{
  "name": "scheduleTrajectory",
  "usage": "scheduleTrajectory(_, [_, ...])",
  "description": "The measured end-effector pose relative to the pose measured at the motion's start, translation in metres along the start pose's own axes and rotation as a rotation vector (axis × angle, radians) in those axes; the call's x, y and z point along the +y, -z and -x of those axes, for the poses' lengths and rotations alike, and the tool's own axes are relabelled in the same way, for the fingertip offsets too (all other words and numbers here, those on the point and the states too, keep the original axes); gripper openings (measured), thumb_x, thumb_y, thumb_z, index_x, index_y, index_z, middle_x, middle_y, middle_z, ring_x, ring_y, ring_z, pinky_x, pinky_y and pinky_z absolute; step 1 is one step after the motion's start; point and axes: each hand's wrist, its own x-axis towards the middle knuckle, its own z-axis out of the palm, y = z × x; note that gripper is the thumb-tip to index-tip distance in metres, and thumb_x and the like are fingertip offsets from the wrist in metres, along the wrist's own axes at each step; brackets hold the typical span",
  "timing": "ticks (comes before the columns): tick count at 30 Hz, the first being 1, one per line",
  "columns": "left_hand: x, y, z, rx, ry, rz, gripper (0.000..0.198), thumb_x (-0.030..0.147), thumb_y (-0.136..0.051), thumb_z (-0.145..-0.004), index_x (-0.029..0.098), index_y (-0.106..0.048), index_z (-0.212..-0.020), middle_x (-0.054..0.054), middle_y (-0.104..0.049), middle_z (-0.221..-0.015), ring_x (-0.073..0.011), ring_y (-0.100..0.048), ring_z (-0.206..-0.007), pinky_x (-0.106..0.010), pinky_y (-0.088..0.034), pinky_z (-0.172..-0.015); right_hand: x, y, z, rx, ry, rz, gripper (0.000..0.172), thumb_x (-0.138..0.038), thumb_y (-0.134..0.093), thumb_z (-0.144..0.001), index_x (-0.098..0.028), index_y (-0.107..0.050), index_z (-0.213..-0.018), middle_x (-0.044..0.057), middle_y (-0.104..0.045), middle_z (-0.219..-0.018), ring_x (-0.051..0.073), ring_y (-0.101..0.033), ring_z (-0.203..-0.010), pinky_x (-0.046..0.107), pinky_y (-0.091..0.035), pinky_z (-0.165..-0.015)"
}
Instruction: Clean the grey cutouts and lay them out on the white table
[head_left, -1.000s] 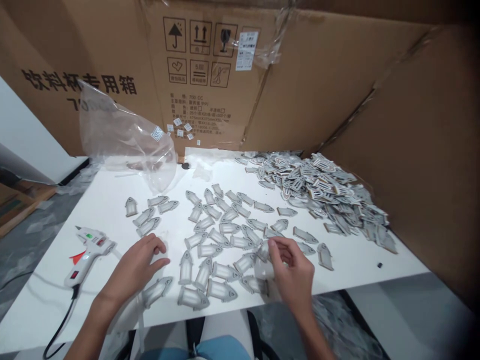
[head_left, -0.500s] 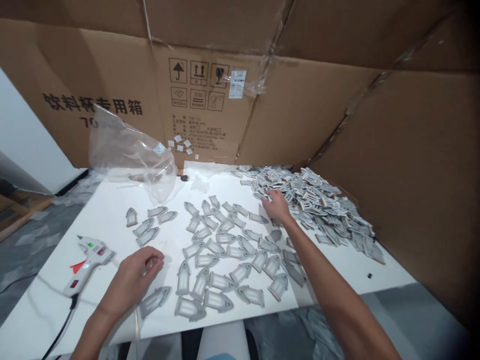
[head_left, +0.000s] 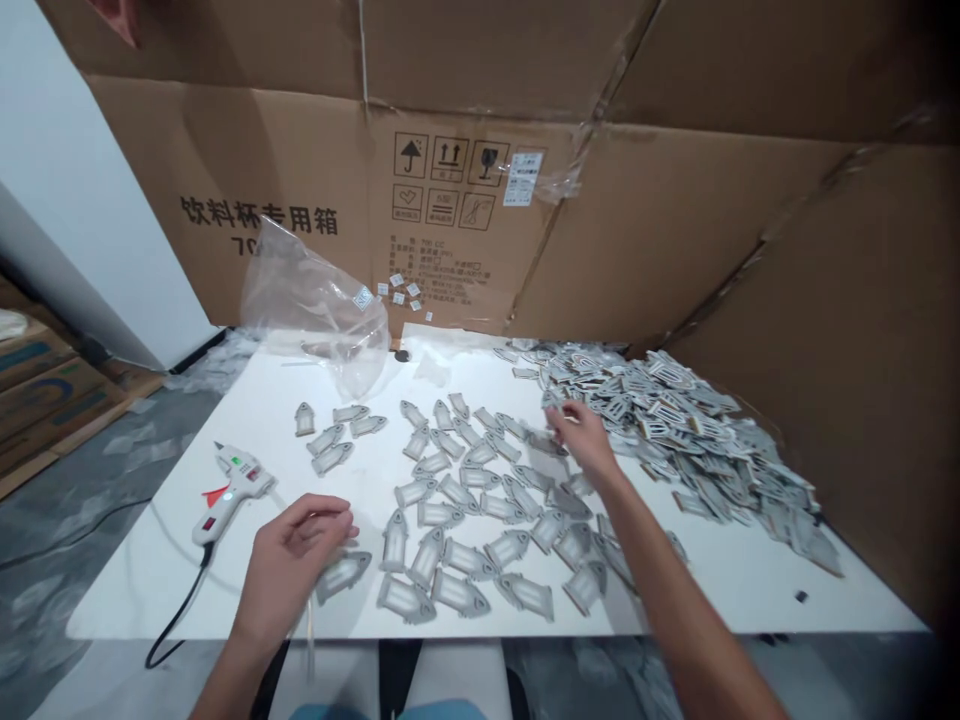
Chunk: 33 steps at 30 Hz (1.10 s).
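My right hand (head_left: 585, 438) reaches to the left edge of a heaped pile of small grey arch-shaped pieces (head_left: 675, 410). Its fingers are pinched at a grey piece (head_left: 553, 399), which they partly cover. My left hand (head_left: 300, 540) hovers near the table's front edge, its fingers curled in; whatever they might hold is hidden. Close beside it lies a single grey piece (head_left: 345, 576) with a pale window-like middle. A thin pale stick (head_left: 310, 640) shows below that hand. Between the hands many similar pieces (head_left: 465, 558) lie flat, spread out at various angles.
A white glue gun (head_left: 234, 492) with a black cord lies at the left. Several more grey pieces (head_left: 330, 457) lie behind my left hand. A clear plastic bag (head_left: 315, 320) leans against the large cardboard box (head_left: 450, 80). A small black bit (head_left: 802, 597) sits at the right.
The camera view has shifted, so the table appears further right. My right hand has drawn back slightly from the pile's edge. My left hand now lies nearer the single piece.
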Motion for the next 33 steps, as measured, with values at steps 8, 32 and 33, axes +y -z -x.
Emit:
scheduleTrajectory(8, [0.013, -0.040, 0.060, 0.123, -0.970, -0.572, 0.021, 0.012, -0.074, -0.097, 0.028, -0.079, -0.109, -0.002, -0.085, -0.100, -0.0190, -0.082, -0.089, -0.029, -0.066, -0.082, -0.088, -0.043, 0.245, -0.553, -0.324, -0.835, 0.055, -0.062, -0.070, -0.099, -0.027, -0.061, -0.141, 0.005, -0.076, -0.097, 0.019, -0.058, -0.075, 0.031, -0.049, -0.070])
scheduleTrajectory(32, [-0.009, -0.046, 0.106, -0.020, -1.153, -0.846, 0.030, 0.002, -0.064, -0.101, 0.020, -0.076, -0.122, -0.002, -0.086, -0.113, -0.0201, -0.080, -0.090, -0.038, -0.055, -0.092, -0.115, -0.040, 0.322, -0.606, -0.362, -1.040, 0.059, -0.074, -0.046, -0.107, -0.032, -0.065, -0.143, 0.004, -0.060, -0.103, 0.021, -0.049, -0.090, 0.033, -0.045, -0.084])
scheduleTrajectory(33, [-0.009, -0.046, 0.107, -0.021, -1.149, -0.852, 0.030, 0.003, -0.063, -0.101, 0.020, -0.076, -0.122, -0.002, -0.086, -0.114, -0.0204, -0.080, -0.091, -0.038, -0.055, -0.093, -0.115, -0.040, 0.323, -0.610, -0.368, -1.035, 0.058, -0.073, -0.048, -0.107, -0.032, -0.064, -0.145, 0.004, -0.060, -0.104, 0.020, -0.049, -0.091, 0.033, -0.046, -0.085])
